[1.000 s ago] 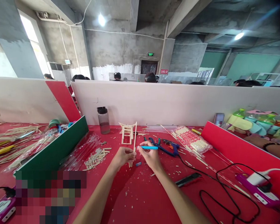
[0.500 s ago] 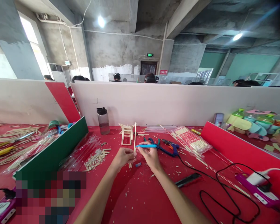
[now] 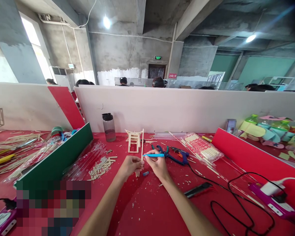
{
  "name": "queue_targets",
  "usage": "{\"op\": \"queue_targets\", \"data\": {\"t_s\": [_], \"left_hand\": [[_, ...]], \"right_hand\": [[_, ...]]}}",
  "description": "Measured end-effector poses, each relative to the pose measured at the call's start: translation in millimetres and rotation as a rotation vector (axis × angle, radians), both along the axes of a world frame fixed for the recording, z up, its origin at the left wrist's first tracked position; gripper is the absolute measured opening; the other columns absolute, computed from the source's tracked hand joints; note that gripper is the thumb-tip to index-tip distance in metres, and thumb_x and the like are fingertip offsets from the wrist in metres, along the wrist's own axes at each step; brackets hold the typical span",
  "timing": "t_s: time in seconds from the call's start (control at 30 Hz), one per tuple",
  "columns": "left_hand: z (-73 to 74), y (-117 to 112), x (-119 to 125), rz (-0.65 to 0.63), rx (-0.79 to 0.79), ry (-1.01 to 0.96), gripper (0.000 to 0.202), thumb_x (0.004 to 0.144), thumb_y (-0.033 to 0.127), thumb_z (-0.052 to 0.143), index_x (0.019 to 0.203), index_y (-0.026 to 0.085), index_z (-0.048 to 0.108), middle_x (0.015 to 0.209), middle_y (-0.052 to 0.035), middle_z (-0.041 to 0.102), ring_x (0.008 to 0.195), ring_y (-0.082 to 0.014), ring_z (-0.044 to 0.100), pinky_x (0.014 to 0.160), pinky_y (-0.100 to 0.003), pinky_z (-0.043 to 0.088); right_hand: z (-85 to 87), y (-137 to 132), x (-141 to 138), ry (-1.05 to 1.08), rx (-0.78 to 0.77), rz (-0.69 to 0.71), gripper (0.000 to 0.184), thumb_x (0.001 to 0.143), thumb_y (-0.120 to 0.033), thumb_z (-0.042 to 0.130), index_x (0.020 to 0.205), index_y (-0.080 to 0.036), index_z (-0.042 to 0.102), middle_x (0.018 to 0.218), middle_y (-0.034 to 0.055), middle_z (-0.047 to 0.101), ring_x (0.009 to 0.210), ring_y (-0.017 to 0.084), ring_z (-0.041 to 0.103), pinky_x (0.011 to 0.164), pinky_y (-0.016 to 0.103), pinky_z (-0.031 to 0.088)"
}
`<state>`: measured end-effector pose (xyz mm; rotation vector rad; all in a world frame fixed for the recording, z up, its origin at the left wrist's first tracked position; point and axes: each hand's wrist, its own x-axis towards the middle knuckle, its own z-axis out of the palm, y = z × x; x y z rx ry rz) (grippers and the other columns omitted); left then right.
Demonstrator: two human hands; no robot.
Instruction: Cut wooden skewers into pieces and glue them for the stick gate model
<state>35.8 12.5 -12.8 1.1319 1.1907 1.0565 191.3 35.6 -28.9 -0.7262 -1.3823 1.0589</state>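
My left hand [image 3: 131, 166] is closed, pinching thin wooden sticks [image 3: 143, 142] near their lower part; the tallest one points upward and short ends show below the fingers. My right hand [image 3: 157, 165] grips a blue pen [image 3: 153, 155], its tip at the upright stick. Whether the tip touches the wood I cannot tell. Just beyond the hands stands a small chair-like frame of sticks [image 3: 134, 141]. A small blue piece, perhaps the pen's cap [image 3: 146, 173], lies on the red table [image 3: 137, 209] between my hands.
Blue-handled pliers [image 3: 170, 157] and a glue gun [image 3: 183, 155] lie right of centre, near packaged sticks [image 3: 201, 147]. A black cutter [image 3: 198, 189] and a cable [image 3: 226, 190] are nearer. On the left are cut stick pieces [image 3: 100, 168], a bottle [image 3: 109, 129] and a green divider [image 3: 56, 157].
The pen and my right hand have shifted slightly, with the pen a little lower and more level. My left hand still holds the sticks in almost the same place.
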Motion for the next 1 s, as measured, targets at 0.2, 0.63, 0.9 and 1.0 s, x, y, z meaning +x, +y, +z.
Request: {"op": "queue_targets", "data": {"t_s": [0.2,0.63,0.9,1.0], "left_hand": [[-1.9,1.3,-0.5,-0.008,-0.002,-0.003,0.048,0.049,0.051,0.088,0.067,0.011,0.068,0.063,-0.0028,0.064,0.059,-0.0138,0.062,0.064,-0.027,0.051],[-4.3,2.1,-0.8,-0.008,0.002,0.0,0.045,0.05,0.048,0.088,0.068,0.012,0.068,0.062,-0.0019,0.065,0.058,-0.0138,0.063,0.063,-0.026,0.052],[-5.4,3.1,-0.6,-0.002,0.006,-0.014,0.042,0.048,0.044,0.089,0.064,0.012,0.067,0.058,-0.001,0.064,0.056,-0.0129,0.061,0.062,-0.026,0.051],[-6.7,3.9,-0.2,0.003,0.002,-0.012,0.041,0.048,0.043,0.089,0.064,0.012,0.068,0.059,-0.0017,0.064,0.055,-0.013,0.061,0.061,-0.026,0.051]], "right_hand": [[4.8,-2.6,0.1,-0.058,0.039,-0.023,0.021,0.079,-0.039,0.07,0.084,-0.021,0.061,0.087,0.0056,0.072,0.081,0.022,0.07,0.076,0.033,0.057],[5.2,-3.2,0.1,-0.111,0.086,-0.057,0.019,0.079,-0.039,0.068,0.084,-0.021,0.063,0.081,0.0043,0.071,0.075,0.021,0.068,0.07,0.032,0.056],[3.7,-2.3,0.6,-0.114,0.097,-0.056,0.014,0.08,-0.034,0.068,0.083,-0.022,0.064,0.082,0.0036,0.072,0.076,0.021,0.069,0.071,0.031,0.055],[3.8,-3.0,1.0,-0.118,0.1,-0.056,0.013,0.08,-0.033,0.067,0.084,-0.021,0.064,0.084,0.0042,0.072,0.077,0.021,0.069,0.072,0.031,0.055]]}}
